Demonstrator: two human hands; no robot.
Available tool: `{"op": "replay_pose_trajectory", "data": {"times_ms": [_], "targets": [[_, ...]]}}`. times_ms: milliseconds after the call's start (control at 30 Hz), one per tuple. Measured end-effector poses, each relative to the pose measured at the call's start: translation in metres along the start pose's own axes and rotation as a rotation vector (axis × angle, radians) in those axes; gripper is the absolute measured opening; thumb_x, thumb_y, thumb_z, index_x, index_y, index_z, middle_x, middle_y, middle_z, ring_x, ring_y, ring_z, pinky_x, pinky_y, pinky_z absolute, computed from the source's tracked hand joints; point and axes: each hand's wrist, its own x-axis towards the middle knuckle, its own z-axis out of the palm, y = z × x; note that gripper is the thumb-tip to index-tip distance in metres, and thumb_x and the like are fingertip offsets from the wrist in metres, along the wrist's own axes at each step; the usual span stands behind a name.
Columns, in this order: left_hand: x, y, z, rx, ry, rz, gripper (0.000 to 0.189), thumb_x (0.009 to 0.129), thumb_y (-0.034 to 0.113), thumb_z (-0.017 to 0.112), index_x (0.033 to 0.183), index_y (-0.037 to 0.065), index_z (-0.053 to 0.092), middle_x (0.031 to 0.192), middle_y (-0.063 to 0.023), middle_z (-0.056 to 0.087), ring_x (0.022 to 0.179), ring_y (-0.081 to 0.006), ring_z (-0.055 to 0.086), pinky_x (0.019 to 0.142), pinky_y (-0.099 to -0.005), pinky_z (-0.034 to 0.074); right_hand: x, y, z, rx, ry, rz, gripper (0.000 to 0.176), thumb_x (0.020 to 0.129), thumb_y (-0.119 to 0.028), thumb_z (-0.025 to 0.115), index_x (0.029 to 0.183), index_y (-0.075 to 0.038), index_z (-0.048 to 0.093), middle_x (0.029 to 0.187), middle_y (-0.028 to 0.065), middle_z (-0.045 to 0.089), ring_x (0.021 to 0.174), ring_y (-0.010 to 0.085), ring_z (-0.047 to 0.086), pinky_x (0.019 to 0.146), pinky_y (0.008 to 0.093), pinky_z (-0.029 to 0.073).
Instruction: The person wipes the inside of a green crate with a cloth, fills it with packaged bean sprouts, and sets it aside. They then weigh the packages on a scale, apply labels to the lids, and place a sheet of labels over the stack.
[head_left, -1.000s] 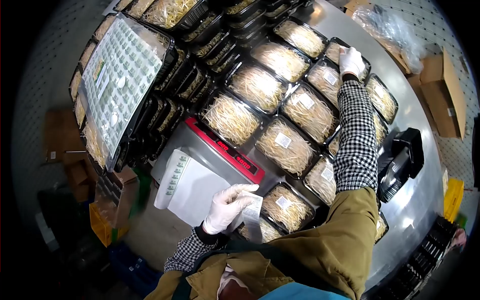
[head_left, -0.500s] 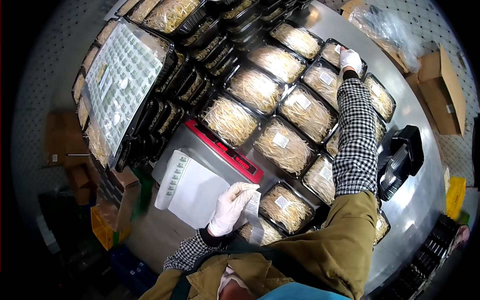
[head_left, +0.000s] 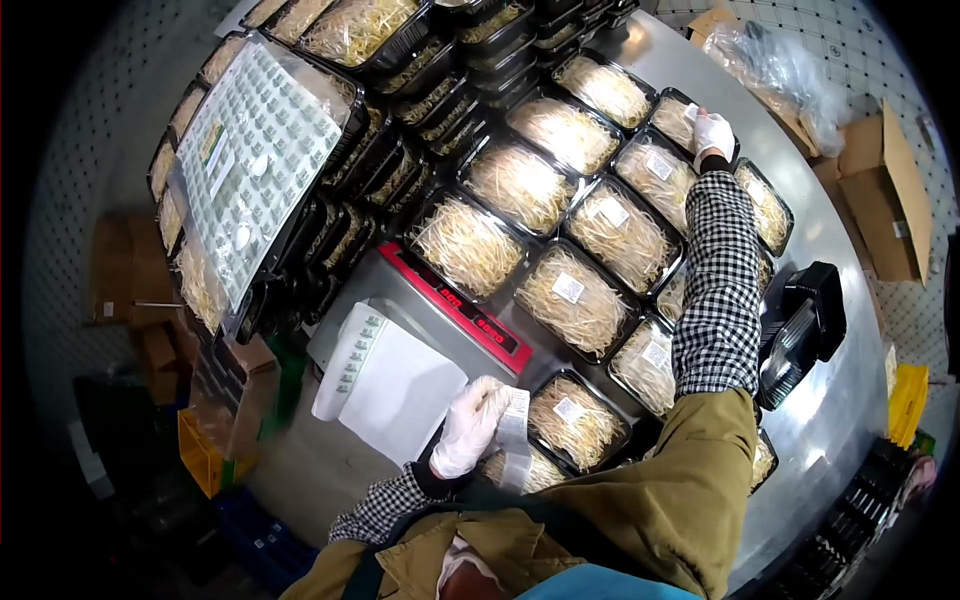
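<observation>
My left hand (head_left: pixel 468 428), in a white glove, is closed on a strip of printed labels (head_left: pixel 514 425) that hangs down over a tray near my body. My right hand (head_left: pixel 714 133), gloved too, reaches far over a black tray of bean sprouts (head_left: pixel 674 122). Its closed fingertips are at a small white label on this tray; the finger undersides are hidden. Around it stand more sprout trays, some with labels, such as the one in the middle (head_left: pixel 570 300), and some without, such as the one beside the scale (head_left: pixel 467 245).
A scale with a red display (head_left: pixel 455 305) carries label backing paper (head_left: pixel 390 385). Stacked sprout trays rise at the left, with a label sheet (head_left: pixel 255 165) on top. Black empty trays (head_left: pixel 800 335) lie at the right table edge, and a cardboard box (head_left: pixel 880 200) stands beyond.
My right hand has come slightly lower in the view over the same tray. The left hand has turned a little, with the label strip still in it. The view has shifted slightly.
</observation>
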Motion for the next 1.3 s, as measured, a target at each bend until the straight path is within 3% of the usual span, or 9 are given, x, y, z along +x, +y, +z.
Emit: {"op": "replay_pose_trajectory", "data": {"times_ms": [333,600,667,767,800,833,933,1133,1300], "targets": [[-0.005,-0.010,0.005,-0.136,-0.054,-0.067,0.014,0.090,0.014,0.057,0.088,0.000,0.058,0.077,-0.0065,0.058,0.072,-0.0116,0.052,0.066,-0.0259,0.043,-0.037,-0.043,-0.006,-0.406,-0.013,0.008,0.050,0.082,-0.051,0.055,0.103,-0.006,0.065,0.100,0.0202,0.065,0.096,0.0345,0.063,0.079,0.0424,0.049],[-0.008,-0.014,-0.002,-0.082,0.131,0.099,0.016,0.091,0.014,0.057,0.086,0.000,0.059,0.070,-0.0027,0.054,0.067,-0.0076,0.047,0.061,-0.0237,0.041,-0.070,-0.016,-0.010,-0.234,0.100,-0.119,0.019,0.088,-0.014,0.048,0.101,-0.003,0.057,0.095,0.0179,0.065,0.087,0.0301,0.065,0.076,0.0388,0.051],[-0.007,-0.019,0.000,-0.044,0.218,0.132,0.017,0.092,0.015,0.056,0.084,0.000,0.059,0.068,-0.0018,0.052,0.066,-0.0071,0.045,0.060,-0.0239,0.040,-0.155,-0.051,-0.043,0.213,-0.390,-0.091,0.024,0.090,-0.025,0.051,0.098,-0.003,0.060,0.089,0.0128,0.065,0.073,0.0220,0.062,0.070,0.0319,0.050],[-0.005,-0.023,0.007,-0.195,0.262,0.076,0.024,0.091,0.019,0.059,0.076,0.001,0.059,0.063,0.0029,0.048,0.061,-0.0045,0.041,0.055,-0.0226,0.037,-0.292,-0.055,-0.095,0.663,-1.148,-0.668,0.036,0.090,-0.033,0.054,0.106,-0.002,0.063,0.090,0.0086,0.065,0.087,0.0183,0.060,0.079,0.0303,0.048],[-0.004,-0.024,0.008,-0.179,0.267,0.095,0.025,0.091,0.019,0.060,0.074,0.001,0.059,0.062,0.0036,0.048,0.060,-0.0040,0.040,0.054,-0.0222,0.036,-0.333,-0.045,-0.088,0.643,-1.354,-0.658,0.031,0.089,-0.030,0.059,0.101,-0.002,0.065,0.094,0.0078,0.066,0.090,0.0168,0.059,0.083,0.0285,0.046],[-0.004,-0.022,0.011,-0.202,0.287,0.130,0.027,0.090,0.019,0.061,0.071,0.001,0.058,0.060,0.0037,0.047,0.059,-0.0039,0.040,0.052,-0.0227,0.036,-0.374,-0.064,-0.123,0.566,-1.551,-0.263,0.027,0.087,-0.026,0.063,0.100,-0.002,0.065,0.093,0.0060,0.067,0.091,0.0130,0.059,0.085,0.0271,0.045],[-0.007,-0.035,0.014,-0.327,0.142,0.006,0.025,0.088,0.020,0.064,0.069,0.004,0.058,0.063,0.0065,0.049,0.061,-0.0017,0.042,0.053,-0.0189,0.036,-0.416,-0.056,-0.146,0.630,-1.513,0.107,0.015,0.085,-0.013,0.064,0.094,-0.001,0.066,0.080,-0.0001,0.065,0.076,0.0063,0.059,0.071,0.0220,0.047],[-0.026,-0.007,0.007,-0.514,-0.183,-0.056,0.007,0.085,0.007,0.065,0.087,0.001,0.064,0.079,0.0001,0.064,0.072,-0.0038,0.056,0.065,-0.0186,0.046,-0.327,-0.049,-0.104,0.395,-0.948,-0.549,0.011,0.082,-0.008,0.057,0.085,-0.006,0.068,0.082,0.0081,0.068,0.075,0.0167,0.063,0.071,0.0285,0.049],[-0.035,0.004,-0.003,-0.513,-0.279,-0.027,0.023,0.086,0.004,0.062,0.108,-0.002,0.059,0.098,-0.0044,0.064,0.088,-0.0071,0.059,0.077,-0.0204,0.048,-0.141,-0.092,-0.037,0.317,-0.396,-0.325,0.026,0.086,-0.026,0.054,0.092,-0.003,0.065,0.090,0.0151,0.067,0.083,0.0253,0.064,0.077,0.0350,0.048]]}}
